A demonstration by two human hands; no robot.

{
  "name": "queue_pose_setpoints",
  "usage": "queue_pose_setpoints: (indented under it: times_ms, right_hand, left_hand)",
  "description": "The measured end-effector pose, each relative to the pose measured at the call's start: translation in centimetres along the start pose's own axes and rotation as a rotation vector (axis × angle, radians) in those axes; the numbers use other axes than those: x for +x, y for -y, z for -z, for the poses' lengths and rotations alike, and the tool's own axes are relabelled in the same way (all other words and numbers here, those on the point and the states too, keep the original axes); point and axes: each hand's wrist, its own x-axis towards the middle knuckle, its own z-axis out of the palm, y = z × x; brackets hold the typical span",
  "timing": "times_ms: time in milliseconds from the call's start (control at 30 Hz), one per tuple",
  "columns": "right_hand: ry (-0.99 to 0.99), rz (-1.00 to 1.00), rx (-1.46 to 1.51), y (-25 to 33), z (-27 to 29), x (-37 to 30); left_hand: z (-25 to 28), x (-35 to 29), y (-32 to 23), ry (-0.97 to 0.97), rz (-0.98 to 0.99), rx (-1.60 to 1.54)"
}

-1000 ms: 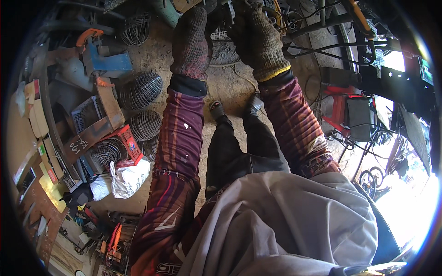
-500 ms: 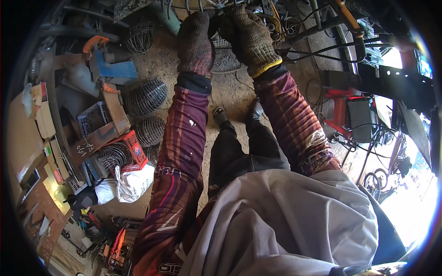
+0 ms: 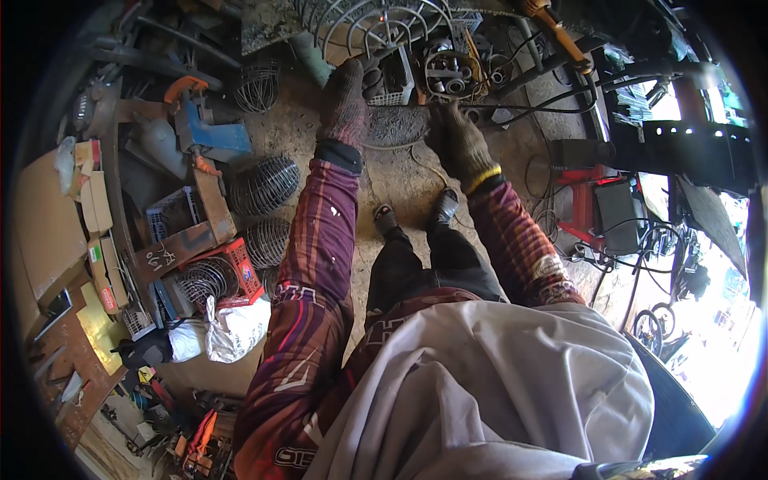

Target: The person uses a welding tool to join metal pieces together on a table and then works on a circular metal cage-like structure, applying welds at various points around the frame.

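A rounded cage of bent metal wire rings [image 3: 386, 22] rises at the far edge of the view. My left hand [image 3: 344, 100], in a dirty knit glove, is at its near rim with the fingers curled round the wire. My right hand [image 3: 462, 146], in a knit glove with a yellow cuff, is away from the cage, over the floor to the right. Its fingers point forward, loosely stretched, and nothing shows in them. Just beyond it lie a white plastic basket [image 3: 392, 98] and a container of metal rings and parts [image 3: 452, 76].
Several coiled wire cages [image 3: 264, 184] lie on the left beside a steel frame with a blue metal part [image 3: 212, 134]. A red crate [image 3: 244, 272] and white sacks [image 3: 232, 328] are nearer. Cables [image 3: 552, 108] cross the right side, by a red stand [image 3: 582, 204].
My right hand has come off the wire cage and drawn back toward me. The left hand stays at the cage, and more of the cage and the basket now shows.
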Motion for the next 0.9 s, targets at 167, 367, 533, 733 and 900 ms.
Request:
queue_pose_setpoints:
  times_ms: [167,367,533,733,900]
  right_hand:
    - [-0.117,-0.101,-0.169,-3.9,6.0,-6.2]
    - [-0.410,-0.540,-0.050,-6.8,13.3,-13.1]
    - [-0.440,-0.531,-0.056,-8.6,19.2,-16.4]
    - [-0.494,-0.355,-0.109,-11.8,24.3,-16.2]
    - [-0.505,-0.502,-0.166,-6.4,16.6,-14.1]
  left_hand:
    - [-1.8,1.9,0.1,0.094,-0.002,-0.275]
    - [-2.3,1.8,1.6,0.064,-0.061,-0.427]
    - [-3.2,2.4,2.6,0.042,-0.142,-0.451]
    - [-5.3,2.1,2.6,0.116,0.042,-0.510]
    - [0.5,-4.6,-0.6,0.184,0.228,0.008]
